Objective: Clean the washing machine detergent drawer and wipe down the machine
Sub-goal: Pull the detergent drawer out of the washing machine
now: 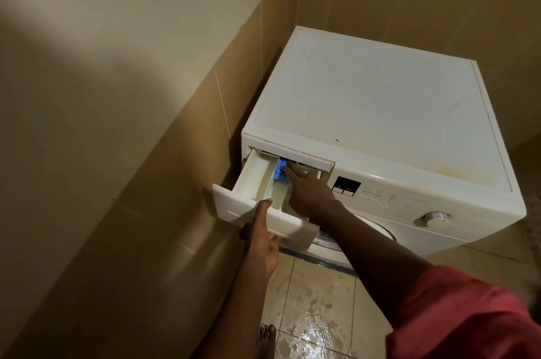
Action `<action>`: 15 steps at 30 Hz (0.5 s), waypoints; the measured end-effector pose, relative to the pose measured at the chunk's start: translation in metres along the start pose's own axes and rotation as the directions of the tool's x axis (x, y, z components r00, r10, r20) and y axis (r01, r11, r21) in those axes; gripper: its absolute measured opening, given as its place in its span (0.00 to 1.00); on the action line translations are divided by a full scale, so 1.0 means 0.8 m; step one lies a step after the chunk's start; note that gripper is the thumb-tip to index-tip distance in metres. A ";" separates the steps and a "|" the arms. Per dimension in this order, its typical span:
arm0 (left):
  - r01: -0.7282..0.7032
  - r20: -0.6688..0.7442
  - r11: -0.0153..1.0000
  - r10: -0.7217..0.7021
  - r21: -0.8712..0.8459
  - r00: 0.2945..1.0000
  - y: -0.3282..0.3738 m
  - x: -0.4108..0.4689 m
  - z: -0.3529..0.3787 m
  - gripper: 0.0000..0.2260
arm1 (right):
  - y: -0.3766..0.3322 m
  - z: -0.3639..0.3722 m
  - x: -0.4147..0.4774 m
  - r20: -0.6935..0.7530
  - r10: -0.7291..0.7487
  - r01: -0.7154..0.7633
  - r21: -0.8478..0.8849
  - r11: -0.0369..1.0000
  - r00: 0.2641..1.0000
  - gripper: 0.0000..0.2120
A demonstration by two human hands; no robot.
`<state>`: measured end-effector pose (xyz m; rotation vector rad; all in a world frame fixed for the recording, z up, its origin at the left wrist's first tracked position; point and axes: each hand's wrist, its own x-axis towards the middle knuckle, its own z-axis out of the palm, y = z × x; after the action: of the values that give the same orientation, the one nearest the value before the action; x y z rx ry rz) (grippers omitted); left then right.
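A white front-loading washing machine (380, 100) stands in a tiled corner. Its white detergent drawer (254, 180) is pulled far out at the machine's upper left. My left hand (262, 237) grips the drawer's front panel from below, thumb hooked over the top edge. My right hand (307, 191) reaches into the drawer, fingers pressing on the blue insert (280, 172) near the back of the middle compartment. The left compartment looks yellowed.
A tiled wall (146, 168) runs close along the machine's left side. The control panel has a dark display (347, 186) and a round dial (436, 217). The floor tiles (316, 314) below are wet and shiny. My bare foot (267, 339) stands near the bottom edge.
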<state>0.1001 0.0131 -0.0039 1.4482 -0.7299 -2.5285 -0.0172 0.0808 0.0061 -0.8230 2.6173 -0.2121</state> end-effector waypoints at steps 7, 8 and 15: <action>0.004 -0.016 0.999 -0.003 0.050 1.000 0.005 0.008 0.001 0.26 | -0.008 -0.003 0.006 0.031 0.045 -0.042 -0.112 0.993 0.999 0.34; 0.005 -0.019 0.998 -0.004 0.056 1.000 0.005 0.010 0.000 0.26 | -0.010 -0.002 0.006 0.020 0.052 -0.048 -0.141 0.989 0.998 0.33; 0.029 -0.015 0.997 -0.028 0.068 0.999 0.010 0.012 0.001 0.24 | -0.013 -0.005 0.003 0.030 0.056 -0.049 -0.177 0.983 0.998 0.33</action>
<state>0.0935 0.0029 -0.0073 1.5069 -0.8070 -2.5350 -0.0153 0.0716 0.0120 -0.8059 2.6494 0.0494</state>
